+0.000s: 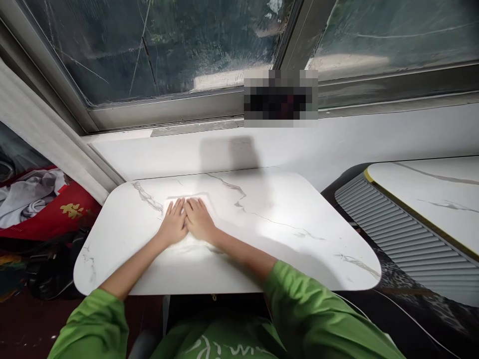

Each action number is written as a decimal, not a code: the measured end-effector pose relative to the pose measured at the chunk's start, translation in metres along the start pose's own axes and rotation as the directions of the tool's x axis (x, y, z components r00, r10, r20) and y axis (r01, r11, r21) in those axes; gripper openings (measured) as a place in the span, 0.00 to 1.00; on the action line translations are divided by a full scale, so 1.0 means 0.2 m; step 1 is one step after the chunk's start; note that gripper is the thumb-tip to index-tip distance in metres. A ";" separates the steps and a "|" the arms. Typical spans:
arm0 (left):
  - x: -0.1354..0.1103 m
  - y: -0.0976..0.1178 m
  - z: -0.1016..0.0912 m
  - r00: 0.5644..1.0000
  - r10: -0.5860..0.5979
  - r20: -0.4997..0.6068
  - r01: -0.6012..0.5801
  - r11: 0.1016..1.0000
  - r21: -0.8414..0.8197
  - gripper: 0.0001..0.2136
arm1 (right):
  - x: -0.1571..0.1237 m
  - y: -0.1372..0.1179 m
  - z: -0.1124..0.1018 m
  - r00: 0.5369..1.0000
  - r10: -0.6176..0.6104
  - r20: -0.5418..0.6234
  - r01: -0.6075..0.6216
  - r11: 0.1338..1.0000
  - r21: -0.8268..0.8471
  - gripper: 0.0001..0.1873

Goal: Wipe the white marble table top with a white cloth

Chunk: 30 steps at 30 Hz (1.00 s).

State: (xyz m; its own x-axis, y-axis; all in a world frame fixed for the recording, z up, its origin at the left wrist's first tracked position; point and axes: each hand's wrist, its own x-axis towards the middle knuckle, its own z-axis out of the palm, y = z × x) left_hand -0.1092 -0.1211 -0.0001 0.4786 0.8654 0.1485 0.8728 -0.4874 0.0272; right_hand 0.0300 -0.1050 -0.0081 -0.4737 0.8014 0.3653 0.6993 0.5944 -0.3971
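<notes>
A white sheet, cloth or paper I cannot tell [187,243], lies spread on the white marbled table [292,249], left of its middle. My left hand [174,223] rests flat on the sheet with its fingers stretched out. Beside it, my right hand [199,218] also lies flat, palm down, fingers pointing away from me. The two hands touch or slightly overlap at the fingers and thumbs. Part of the sheet is hidden beneath them, and its edges blend into the bright tabletop.
A window [168,50] and white wall [160,154] stand behind the table. To the right is a cabinet with grey ribbed side [404,229] and marbled top. At left, a red bag [82,204] holds crumpled white cloth [30,194]. A white cable [411,319] runs at lower right.
</notes>
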 end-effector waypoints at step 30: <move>0.22 0.97 0.08 0.974 0.227 0.006 -0.225 0.970 -0.091 0.29 | -0.81 0.49 -0.49 0.984 0.129 -0.121 -0.137 0.989 -0.057 0.26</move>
State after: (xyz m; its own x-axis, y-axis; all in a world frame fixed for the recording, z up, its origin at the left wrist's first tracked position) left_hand 0.0818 -0.1757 -0.0041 0.6645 0.7330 0.1452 0.7301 -0.6783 0.0831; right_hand 0.2273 -0.1834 -0.0238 -0.3106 0.8575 0.4102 0.7869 0.4740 -0.3950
